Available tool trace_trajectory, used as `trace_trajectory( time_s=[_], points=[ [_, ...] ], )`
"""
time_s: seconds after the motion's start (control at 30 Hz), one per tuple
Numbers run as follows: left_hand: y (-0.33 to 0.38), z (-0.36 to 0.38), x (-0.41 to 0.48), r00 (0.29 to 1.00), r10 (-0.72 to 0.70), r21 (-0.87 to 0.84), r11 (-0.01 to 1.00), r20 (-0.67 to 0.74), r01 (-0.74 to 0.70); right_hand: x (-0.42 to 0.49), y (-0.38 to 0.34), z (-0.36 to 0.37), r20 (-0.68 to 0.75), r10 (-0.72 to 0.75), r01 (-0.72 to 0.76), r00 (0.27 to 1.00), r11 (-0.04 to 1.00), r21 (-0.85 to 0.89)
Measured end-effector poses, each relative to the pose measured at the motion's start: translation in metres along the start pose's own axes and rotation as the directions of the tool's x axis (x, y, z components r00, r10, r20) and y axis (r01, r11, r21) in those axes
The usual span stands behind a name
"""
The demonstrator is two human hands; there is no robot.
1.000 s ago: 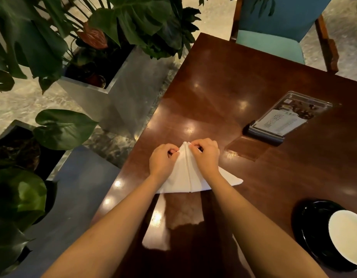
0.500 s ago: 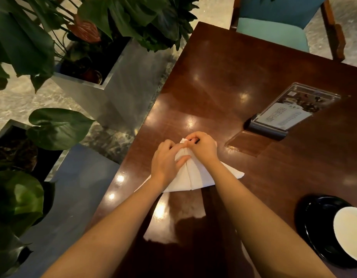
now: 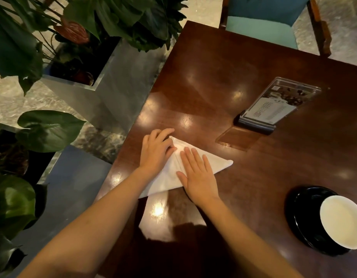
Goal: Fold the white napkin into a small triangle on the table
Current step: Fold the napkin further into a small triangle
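Observation:
The white napkin (image 3: 217, 160) lies folded into a triangle near the left edge of the dark wooden table (image 3: 223, 81), its tip pointing away from me. My left hand (image 3: 156, 151) rests flat on its left flap, fingers near the tip. My right hand (image 3: 197, 175) lies palm down with fingers spread on the right flap, pressing it onto the table. A crease runs between the two hands. The napkin's right corner sticks out beyond my right hand; its left part is hidden under my left hand and forearm.
An acrylic menu stand (image 3: 274, 106) stands at the right behind the napkin. A white bowl (image 3: 343, 220) sits on a black saucer (image 3: 302, 215) at the near right. Metal planters with large leaves (image 3: 97, 85) line the table's left side. A teal chair (image 3: 259, 27) stands at the far end.
Both hands have let go of the pinched tip and flattened out. The right hand slid back toward me across the right flap; the left hand spread over the left flap.

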State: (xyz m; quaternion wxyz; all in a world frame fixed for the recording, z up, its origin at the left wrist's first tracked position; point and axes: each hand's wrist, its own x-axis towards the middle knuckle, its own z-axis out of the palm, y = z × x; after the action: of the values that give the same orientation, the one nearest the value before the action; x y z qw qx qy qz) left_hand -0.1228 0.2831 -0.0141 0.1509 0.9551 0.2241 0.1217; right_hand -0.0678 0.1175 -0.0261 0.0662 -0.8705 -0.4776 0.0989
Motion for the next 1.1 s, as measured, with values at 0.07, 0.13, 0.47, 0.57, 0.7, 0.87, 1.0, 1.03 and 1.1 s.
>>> trace_trajectory(
  time_s=[0.07, 0.13, 0.47, 0.57, 0.7, 0.87, 1.0, 1.03, 1.1],
  points=[
    [-0.003, -0.001, 0.002, 0.997, 0.078, 0.029, 0.996, 0.027, -0.079, -0.007, 0.016, -0.004, 0.015, 0.028, -0.028, 0.999, 0.999, -0.017],
    [-0.004, -0.001, 0.002, 0.992, 0.118, 0.060, 0.991, 0.043, -0.120, -0.017, 0.036, -0.007, 0.039, 0.046, -0.046, 0.998, 0.999, -0.020],
    [-0.009, 0.001, -0.027, 0.976, 0.201, 0.011, 0.979, 0.079, -0.203, -0.005, 0.095, -0.038, 0.067, 0.204, -0.201, 0.977, 0.978, -0.054],
    [-0.016, 0.001, -0.035, 0.973, 0.213, -0.068, 0.976, 0.084, -0.208, 0.005, 0.072, -0.048, -0.019, 0.230, -0.231, 0.973, 0.972, -0.038],
    [-0.022, 0.002, -0.036, 0.958, 0.260, -0.117, 0.962, 0.124, -0.246, -0.015, -0.009, -0.030, -0.014, -0.062, 0.063, 0.998, 0.994, 0.091],
    [-0.024, 0.001, -0.030, 0.939, 0.307, -0.123, 0.949, 0.156, -0.290, -0.046, -0.034, 0.010, 0.132, -0.138, 0.139, 0.982, 0.990, -0.004],
    [-0.024, 0.002, -0.028, 0.945, 0.287, -0.114, 0.956, 0.157, -0.272, -0.080, -0.020, 0.008, 0.165, -0.243, 0.249, 0.956, 0.968, -0.015],
    [-0.023, 0.002, -0.028, 0.947, 0.284, -0.112, 0.957, 0.152, -0.269, -0.091, -0.019, 0.008, 0.170, -0.266, 0.270, 0.949, 0.963, -0.001],
    [-0.021, 0.000, -0.028, 0.944, 0.293, -0.103, 0.954, 0.151, -0.280, -0.109, -0.016, 0.009, 0.167, -0.306, 0.309, 0.937, 0.951, 0.010]
  ],
)
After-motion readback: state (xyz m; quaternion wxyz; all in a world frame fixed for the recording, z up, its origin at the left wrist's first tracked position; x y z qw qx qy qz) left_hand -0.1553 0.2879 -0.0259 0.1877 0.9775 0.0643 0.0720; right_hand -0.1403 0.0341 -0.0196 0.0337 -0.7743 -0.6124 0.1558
